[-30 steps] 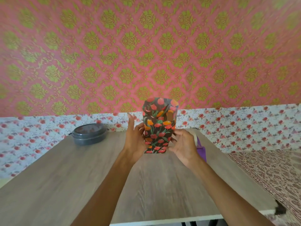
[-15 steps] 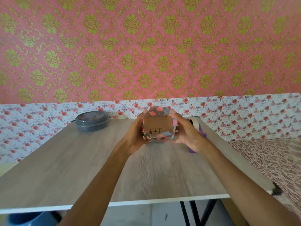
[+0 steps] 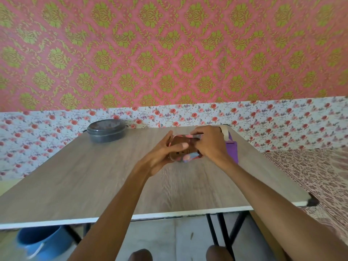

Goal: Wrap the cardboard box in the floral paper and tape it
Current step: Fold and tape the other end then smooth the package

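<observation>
You hold the cardboard box (image 3: 181,145) in both hands over the far right part of the desk (image 3: 90,178), its bare brown end facing you. Your left hand (image 3: 160,157) cups its left side, thumb pressed on that end. Your right hand (image 3: 211,145) clamps the top and right side, fingers curled over the floral paper (image 3: 189,157). A purple tape dispenser (image 3: 232,152) lies just right of it. A dark round tin (image 3: 106,130) sits near the far left corner.

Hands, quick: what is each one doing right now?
Left hand: holds the brown cardboard box half-wrapped in floral paper.
Right hand: fingers curled over the same box's top edge.
</observation>
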Action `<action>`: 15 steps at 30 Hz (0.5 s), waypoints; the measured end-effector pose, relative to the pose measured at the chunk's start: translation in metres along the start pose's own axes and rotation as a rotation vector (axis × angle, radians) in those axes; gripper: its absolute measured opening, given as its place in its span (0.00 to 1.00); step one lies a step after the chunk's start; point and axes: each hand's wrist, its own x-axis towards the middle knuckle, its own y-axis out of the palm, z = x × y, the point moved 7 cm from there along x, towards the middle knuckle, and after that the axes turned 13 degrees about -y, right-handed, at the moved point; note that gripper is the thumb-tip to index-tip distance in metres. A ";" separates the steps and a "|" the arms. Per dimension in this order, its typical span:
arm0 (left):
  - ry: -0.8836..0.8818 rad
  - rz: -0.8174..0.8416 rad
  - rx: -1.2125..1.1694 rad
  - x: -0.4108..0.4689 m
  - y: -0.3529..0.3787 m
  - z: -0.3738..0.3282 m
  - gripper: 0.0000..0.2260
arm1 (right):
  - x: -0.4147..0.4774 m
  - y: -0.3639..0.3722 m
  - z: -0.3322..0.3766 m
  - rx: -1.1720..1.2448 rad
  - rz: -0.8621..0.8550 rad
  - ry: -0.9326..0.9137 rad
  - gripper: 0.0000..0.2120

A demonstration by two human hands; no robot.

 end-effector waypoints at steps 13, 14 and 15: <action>0.182 -0.897 0.398 -0.009 -0.013 0.031 0.15 | -0.041 0.037 0.012 -0.347 0.097 -0.126 0.16; 0.186 -0.888 0.405 -0.007 -0.011 0.032 0.15 | -0.043 0.040 0.013 -0.341 0.099 -0.166 0.18; 0.189 -0.887 0.434 -0.005 -0.008 0.033 0.14 | -0.044 0.041 0.014 -0.347 0.083 -0.207 0.19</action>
